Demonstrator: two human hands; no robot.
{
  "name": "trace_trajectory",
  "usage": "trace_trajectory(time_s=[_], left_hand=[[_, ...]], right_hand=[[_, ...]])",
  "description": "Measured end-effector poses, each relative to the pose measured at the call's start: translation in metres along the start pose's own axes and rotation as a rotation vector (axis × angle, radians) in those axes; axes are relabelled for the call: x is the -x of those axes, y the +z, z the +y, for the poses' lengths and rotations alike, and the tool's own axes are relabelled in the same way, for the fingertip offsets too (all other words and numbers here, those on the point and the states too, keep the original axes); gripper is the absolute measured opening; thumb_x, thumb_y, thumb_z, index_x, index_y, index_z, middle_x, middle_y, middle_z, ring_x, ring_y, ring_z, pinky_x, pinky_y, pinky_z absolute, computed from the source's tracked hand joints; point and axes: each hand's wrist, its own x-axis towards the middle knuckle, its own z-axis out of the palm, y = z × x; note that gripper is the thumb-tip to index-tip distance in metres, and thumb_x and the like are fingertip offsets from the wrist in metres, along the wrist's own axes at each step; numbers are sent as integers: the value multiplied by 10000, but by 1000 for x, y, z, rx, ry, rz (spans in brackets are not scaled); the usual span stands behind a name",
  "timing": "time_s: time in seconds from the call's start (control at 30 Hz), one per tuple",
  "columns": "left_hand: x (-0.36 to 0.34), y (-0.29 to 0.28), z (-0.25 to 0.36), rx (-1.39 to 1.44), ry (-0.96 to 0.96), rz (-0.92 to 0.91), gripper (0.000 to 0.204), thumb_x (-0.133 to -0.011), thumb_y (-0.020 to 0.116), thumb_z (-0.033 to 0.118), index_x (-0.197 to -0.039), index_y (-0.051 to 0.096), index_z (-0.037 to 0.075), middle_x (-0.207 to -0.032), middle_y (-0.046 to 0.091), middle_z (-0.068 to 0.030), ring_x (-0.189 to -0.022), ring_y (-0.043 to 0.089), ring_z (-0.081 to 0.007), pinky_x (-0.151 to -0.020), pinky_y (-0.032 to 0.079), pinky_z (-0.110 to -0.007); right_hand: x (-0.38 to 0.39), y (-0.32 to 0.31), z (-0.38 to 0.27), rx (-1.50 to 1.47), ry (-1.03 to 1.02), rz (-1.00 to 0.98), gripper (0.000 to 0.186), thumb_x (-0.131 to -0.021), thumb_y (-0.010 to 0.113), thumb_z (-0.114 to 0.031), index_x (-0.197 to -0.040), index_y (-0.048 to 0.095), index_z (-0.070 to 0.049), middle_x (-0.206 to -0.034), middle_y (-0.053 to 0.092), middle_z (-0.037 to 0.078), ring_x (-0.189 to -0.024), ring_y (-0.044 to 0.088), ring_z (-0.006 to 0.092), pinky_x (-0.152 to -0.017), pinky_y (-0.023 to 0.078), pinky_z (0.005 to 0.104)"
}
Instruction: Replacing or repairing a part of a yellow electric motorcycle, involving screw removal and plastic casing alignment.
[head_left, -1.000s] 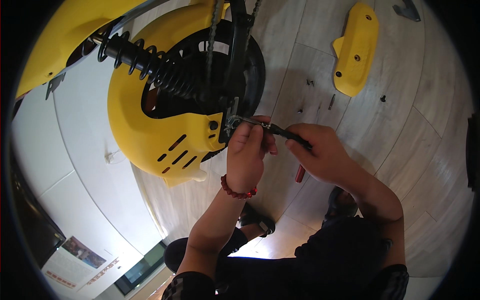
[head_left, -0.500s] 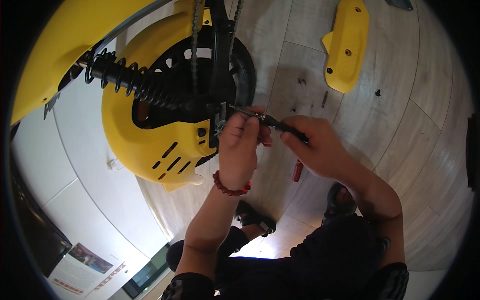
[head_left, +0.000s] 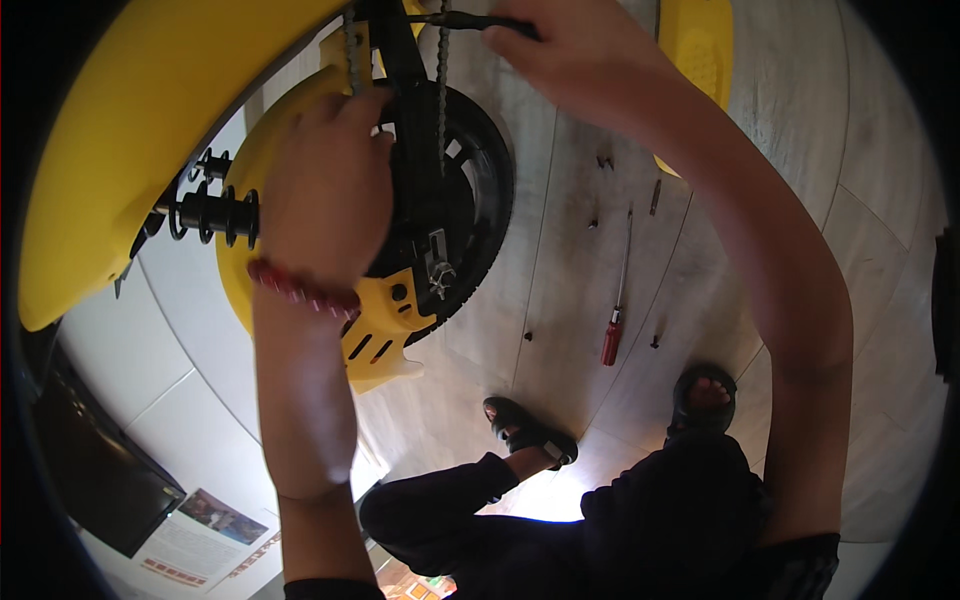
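Note:
My right hand (head_left: 555, 55) grips a black screwdriver (head_left: 475, 22), its shaft pointing left across the chain (head_left: 441, 110) at the top of a black frame bar (head_left: 405, 55). My left hand (head_left: 325, 190), red beads at the wrist, has curled fingers at a yellow part beside the chain; what they hold is hidden. Around them are the black wheel (head_left: 480, 240), a coil-spring shock (head_left: 215, 213), the yellow rear cover (head_left: 385, 330) with slots, and a metal bolt bracket (head_left: 438, 270) below my left hand's fingers, to the right.
A yellow panel (head_left: 695, 40) lies at top right, partly behind my right arm. A red-handled screwdriver (head_left: 611, 338) and several small screws (head_left: 604, 162) lie on the wood floor (head_left: 790, 230). My sandaled feet (head_left: 705, 400) show below. A large yellow body panel (head_left: 110, 140) fills the upper left.
Both hands have moved from the metal bracket up to the top of the chain area, my right hand still holding the black screwdriver. The red screwdriver's shaft is now uncovered.

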Motion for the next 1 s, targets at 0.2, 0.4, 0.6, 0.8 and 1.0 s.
trace_trajectory(time_s=[0.2, 0.4, 0.6, 0.8, 1.0], left_hand=[[12, -21, -1, -112, 36, -65, 244, -832, 566, 44, -1072, 599, 22, -972, 611, -128, -886, 581, -287, -791, 462, -357], [109, -50, -42, 157, -1, 345, 150, -873, 497, 13, -932, 618, -53, -725, 617, -95, -570, 571, -151, -536, 441, -231], [132, -5, -122, 175, -592, 284, 421, -938, 468, 192, -1306, 374, 8, -1237, 453, -196, -1063, 493, -270, -926, 387, -380], [119, 8, -122, 483, -625, 67, 499, -978, 323, 347, -1338, 312, 2, -1220, 459, -191, -1094, 483, -255, -929, 378, -356], [122, 11, -131, 510, -617, 105, 517, -951, 345, 427, -1308, 356, 54, -1221, 440, -167, -1146, 473, -264, -952, 393, -382]], right_hand=[[-12, 21, -2, 45, -77, -72, 286, -855, 481, -216, -789, 616, 27, -779, 615, 229, -778, 593, 392, -710, 471, 456], [-14, 50, 16, 52, -355, 379, 222, -828, 525, -194, -749, 569, 9, -695, 580, 206, -679, 573, 390, -651, 470, 456], [-19, 47, 9, 35, -432, 415, 205, -798, 550, -161, -681, 560, 7, -646, 559, 208, -651, 566, 380, -615, 465, 450], [-22, 49, 7, 95, -289, 306, 161, -772, 559, -112, -663, 571, 6, -637, 556, 220, -639, 567, 370, -604, 466, 431], [-24, 53, 17, -46, -652, 523, 65, -719, 569, -44, -675, 527, -21, -648, 535, 153, -649, 546, 329, -592, 450, 413]])
